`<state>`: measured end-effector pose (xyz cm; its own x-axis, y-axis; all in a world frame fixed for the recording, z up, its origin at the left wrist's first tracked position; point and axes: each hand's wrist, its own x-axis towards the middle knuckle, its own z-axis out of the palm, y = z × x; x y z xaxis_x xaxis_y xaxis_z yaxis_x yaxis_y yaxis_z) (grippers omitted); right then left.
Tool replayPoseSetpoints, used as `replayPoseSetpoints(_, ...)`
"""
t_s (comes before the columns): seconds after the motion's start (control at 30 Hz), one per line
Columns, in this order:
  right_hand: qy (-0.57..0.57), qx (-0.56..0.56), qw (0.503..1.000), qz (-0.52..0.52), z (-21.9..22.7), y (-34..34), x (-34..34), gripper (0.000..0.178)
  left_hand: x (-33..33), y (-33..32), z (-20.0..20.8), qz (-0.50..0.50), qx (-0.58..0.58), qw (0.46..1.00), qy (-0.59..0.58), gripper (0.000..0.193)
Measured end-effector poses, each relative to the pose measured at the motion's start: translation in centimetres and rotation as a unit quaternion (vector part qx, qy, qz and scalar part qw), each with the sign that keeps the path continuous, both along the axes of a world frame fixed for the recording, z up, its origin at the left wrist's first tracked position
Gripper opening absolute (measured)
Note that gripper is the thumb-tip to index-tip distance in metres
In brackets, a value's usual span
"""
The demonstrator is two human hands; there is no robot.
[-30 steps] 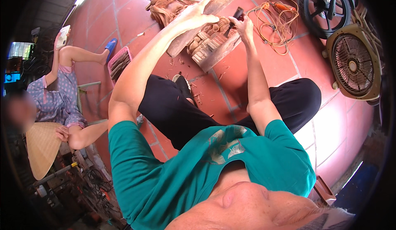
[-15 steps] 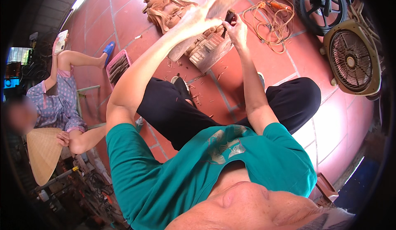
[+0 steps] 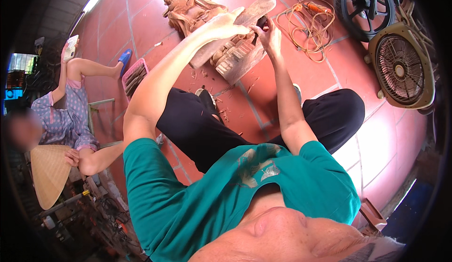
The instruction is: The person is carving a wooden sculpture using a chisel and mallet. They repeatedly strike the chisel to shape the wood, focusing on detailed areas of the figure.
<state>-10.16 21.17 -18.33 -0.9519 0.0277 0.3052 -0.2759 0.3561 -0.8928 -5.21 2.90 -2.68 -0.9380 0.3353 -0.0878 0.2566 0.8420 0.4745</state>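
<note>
My left hand (image 3: 228, 26) is wrapped round a wooden mallet (image 3: 260, 10), a long flat club with a rounded end; some of its fingers are hidden behind the wood. Its thumb reaches toward my right hand. In my right hand (image 3: 271, 37) is a chisel (image 3: 262, 20), dark-handled and pointing down at a carved block of wood (image 3: 235, 57) on the floor between my feet. My left forearm and the mallet cover part of that carving. Just beyond my left forearm lies a larger carved wooden figure (image 3: 190, 10).
Wood shavings litter the tiled floor (image 3: 254, 97). A pink basket (image 3: 136, 76) holds several chisels or similar tools. An orange cord (image 3: 301, 36) lies coiled at the right, near a wheel (image 3: 365, 8) and a fan (image 3: 400, 67). Another person (image 3: 66, 116) sits at the left with a conical hat.
The mallet's rounded end has come down and slightly left, nearer the chisel. My left hand has lowered a little with it. The right hand stays almost in place.
</note>
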Motion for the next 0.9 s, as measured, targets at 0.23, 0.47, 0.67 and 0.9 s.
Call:
replayPoseSetpoints(0.23, -0.117, -0.2, 0.972, 0.04, -3.5, 2.8, -3.6, 0.044, -0.1, -1.0, -0.2, 0.025, 0.081, 0.996, 0.02, 0.094)
replayPoseSetpoints(0.47, -0.002, -0.036, 0.999, -0.023, -0.9, 0.4, 0.0, 0.052, 1.5, 0.5, 2.5, 0.031, 0.102, 0.991, 0.08, 0.096)
replayPoseSetpoints(0.67, -0.013, -0.021, 1.0, -0.014, 0.4, 0.0, 0.9, 0.051, 1.3, 1.5, 0.9, -0.003, 0.119, 0.989, 0.093, 0.084)
replayPoseSetpoints(0.9, 0.028, 0.005, 0.999, -0.025, 0.4, -0.2, 0.9, 0.046, 1.1, 1.3, 1.6, -0.006, 0.03, 0.998, 0.064, 0.086)
